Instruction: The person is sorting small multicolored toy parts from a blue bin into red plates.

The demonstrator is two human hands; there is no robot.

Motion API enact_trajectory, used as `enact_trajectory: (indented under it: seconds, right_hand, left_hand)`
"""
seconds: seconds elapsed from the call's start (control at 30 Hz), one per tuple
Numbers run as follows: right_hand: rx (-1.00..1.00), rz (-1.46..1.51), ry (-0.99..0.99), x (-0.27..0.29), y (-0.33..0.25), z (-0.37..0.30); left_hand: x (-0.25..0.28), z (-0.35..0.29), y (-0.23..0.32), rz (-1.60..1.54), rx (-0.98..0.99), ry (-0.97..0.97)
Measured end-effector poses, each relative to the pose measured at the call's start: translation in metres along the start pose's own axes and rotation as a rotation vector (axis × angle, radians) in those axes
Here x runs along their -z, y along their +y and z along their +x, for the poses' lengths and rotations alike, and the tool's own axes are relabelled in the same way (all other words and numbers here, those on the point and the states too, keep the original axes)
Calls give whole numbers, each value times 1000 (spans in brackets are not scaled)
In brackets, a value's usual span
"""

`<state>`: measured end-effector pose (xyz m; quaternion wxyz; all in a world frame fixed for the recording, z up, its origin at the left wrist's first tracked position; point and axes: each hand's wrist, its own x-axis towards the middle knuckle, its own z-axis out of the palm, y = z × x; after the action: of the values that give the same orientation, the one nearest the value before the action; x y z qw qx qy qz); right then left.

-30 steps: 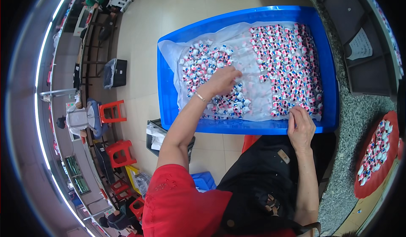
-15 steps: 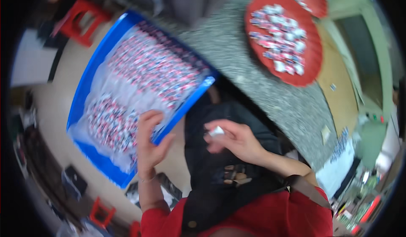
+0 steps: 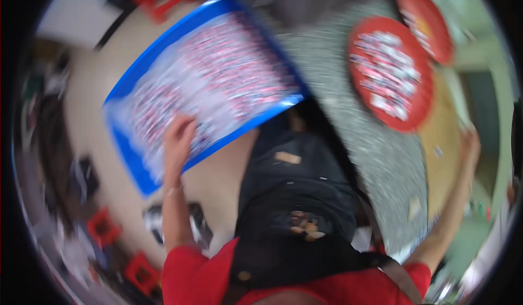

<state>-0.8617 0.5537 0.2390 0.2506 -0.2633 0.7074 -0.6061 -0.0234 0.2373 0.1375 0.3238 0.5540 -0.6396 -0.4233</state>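
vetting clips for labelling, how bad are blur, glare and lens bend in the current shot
Head view: streaky blur smears the small pieces in the blue tub and on the red plate; head view: whitish glare on the tub's right corner; head view: outer surroundings curve toward a dark rim.

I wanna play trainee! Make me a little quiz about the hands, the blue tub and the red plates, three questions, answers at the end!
1. True or false: in this view, the left hand appears over part of the blue tub.
2. Pick one. How many red plates show at the right side of the picture? A) one B) two C) four
3. Which hand is farther from the tub?

Key:
1. True
2. B
3. The right hand
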Motion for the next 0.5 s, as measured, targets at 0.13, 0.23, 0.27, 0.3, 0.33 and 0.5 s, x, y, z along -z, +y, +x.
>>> enact_trajectory:
  seconds: [0.13, 0.23, 0.27, 0.3, 0.33, 0.5]
  right_hand:
    - [141, -418, 385, -125, -53, -24]
    - [304, -778, 31, -277, -95, -174]
    - [188, -917, -43, -307, -96, -207]
    - [281, -770, -256, -305, -52, -230]
    - [519, -778, -422, -354, -45, -263]
    - [630, -400, -771, -541, -12, -279]
  left_hand:
    - [42, -24, -48, 102, 67, 211]
    - [50, -25, -76, 304, -7, 271]
    - [47, -19, -78, 370, -25, 224]
    - [47, -15, -85, 399, -50, 183]
    - [40, -4, -86, 441, -91, 121]
    - [32, 31, -99, 826, -172, -86]
